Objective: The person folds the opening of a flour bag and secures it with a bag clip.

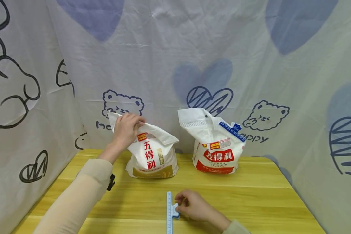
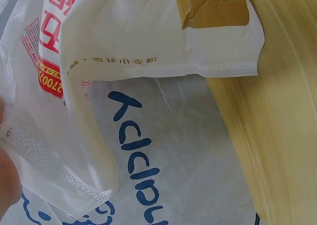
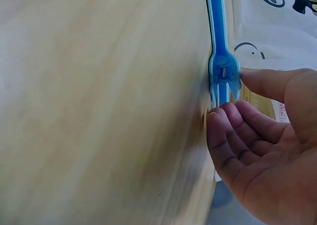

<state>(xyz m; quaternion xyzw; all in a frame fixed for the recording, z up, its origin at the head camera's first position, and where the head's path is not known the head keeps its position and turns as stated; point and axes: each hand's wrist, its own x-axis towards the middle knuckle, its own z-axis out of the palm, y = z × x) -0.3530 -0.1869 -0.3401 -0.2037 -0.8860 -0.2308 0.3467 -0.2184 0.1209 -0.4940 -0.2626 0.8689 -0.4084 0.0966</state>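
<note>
On the left of the table stands a white flour bag [image 1: 152, 156] with red lettering and a gold band. My left hand [image 1: 127, 128] grips its top edge, which is folded over to the front. Only a bit of that hand's fingers shows at the edge of the left wrist view, beside the creased bag top [image 2: 74, 150]. A long light-blue bag clip [image 1: 169, 211] lies on the table in front of the bag. My right hand [image 1: 194, 204] is at its handle, thumb tip right at the clip [image 3: 224, 72], the loosely bent fingers just below.
A second flour bag [image 1: 216, 159] with a red label stands to the right, a dark-blue clip [image 1: 232, 131] across its folded top. Behind the wooden table [image 1: 251, 195] hangs a white cloth [image 1: 158, 65] printed with hearts and bears.
</note>
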